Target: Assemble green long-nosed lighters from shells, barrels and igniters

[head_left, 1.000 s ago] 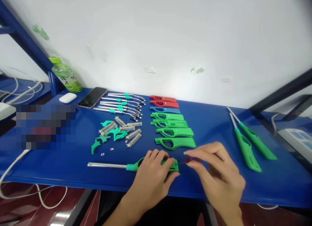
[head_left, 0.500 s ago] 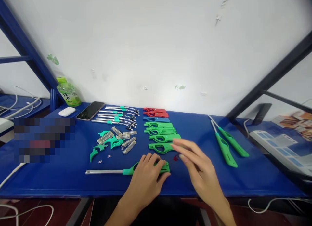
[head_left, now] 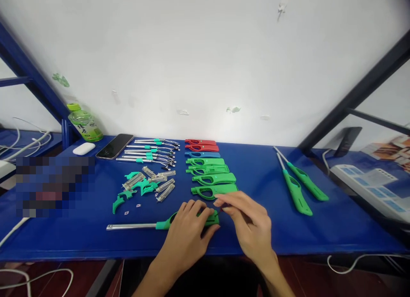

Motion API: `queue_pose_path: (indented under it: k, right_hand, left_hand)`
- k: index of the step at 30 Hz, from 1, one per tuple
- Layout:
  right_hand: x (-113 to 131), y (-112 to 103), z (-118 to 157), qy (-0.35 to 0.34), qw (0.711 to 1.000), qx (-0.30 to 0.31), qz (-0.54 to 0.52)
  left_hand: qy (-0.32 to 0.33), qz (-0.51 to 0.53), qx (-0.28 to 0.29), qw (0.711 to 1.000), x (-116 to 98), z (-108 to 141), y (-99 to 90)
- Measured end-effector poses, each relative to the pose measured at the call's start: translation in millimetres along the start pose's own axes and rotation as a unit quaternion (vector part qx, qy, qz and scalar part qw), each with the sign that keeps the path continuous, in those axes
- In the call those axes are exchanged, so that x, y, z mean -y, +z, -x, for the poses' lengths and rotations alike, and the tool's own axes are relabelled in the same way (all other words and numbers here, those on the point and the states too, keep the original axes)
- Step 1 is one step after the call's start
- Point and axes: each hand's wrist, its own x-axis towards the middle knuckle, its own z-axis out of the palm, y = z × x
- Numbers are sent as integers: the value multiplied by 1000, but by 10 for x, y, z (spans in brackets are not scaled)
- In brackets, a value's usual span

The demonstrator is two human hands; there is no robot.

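A green utility lighter (head_left: pixel 164 224) with a long metal tube lies flat near the front edge, its tube pointing left. My left hand (head_left: pixel 188 228) is wrapped over its handle, fingers on top and thumb along the near side. My right hand (head_left: pixel 251 224) is pinched at the handle's right end, on a small, thin, dark red piece (head_left: pixel 220 210) whose kind I cannot make out. Just beyond my hands are green handle shells (head_left: pixel 216 189). Left of them lie clear fuel tanks (head_left: pixel 165 192) and teal triggers (head_left: pixel 118 203).
Metal lighter tubes with wires (head_left: pixel 133 160) lie at the back left, beside a phone (head_left: pixel 114 146), a white case (head_left: pixel 83 148) and a green bottle (head_left: pixel 85 124). Red shells (head_left: pixel 201 148) and a blue shell (head_left: pixel 203 154) lie at the back. Two assembled green lighters (head_left: pixel 296 192) rest at right.
My right hand has picked up the small dark red piece from the table and moved left to the lighter's handle end. My left hand stays on the lighter; the view has shifted slightly.
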Motion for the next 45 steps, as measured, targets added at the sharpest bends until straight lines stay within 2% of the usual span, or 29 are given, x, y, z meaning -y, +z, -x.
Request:
queue_pose_path:
  k: [3,8,15,21,26,35,45]
  right_hand:
    - [-92,29,-14,4,999,-46,-11]
    - [-143,32,-66,8,999,-21,-49]
    - [-189,90,-53,-1,996,-41,-81]
    - [-167,37,-4,8,996,8,-85]
    - [-205,-18,43,16,996,-8,-84]
    - [-210,-25,24,-22,997,-6,-78]
    - [-204,-35,58,-25,997,-14,-67]
  left_hand:
    - [3,-1,-1,1000,4,-2,-1]
    - [2,-3,-2,1000,15,4,11]
    - [-4,1,6,1000,13,17,1]
    - [-14,2,3,1000,-8,18,-6]
    - [-13,4,4,1000,-13,22,-12]
    - [-8,0,1,1000,11,23,0]
    - [-5,-12,-8,1000,15,24,7]
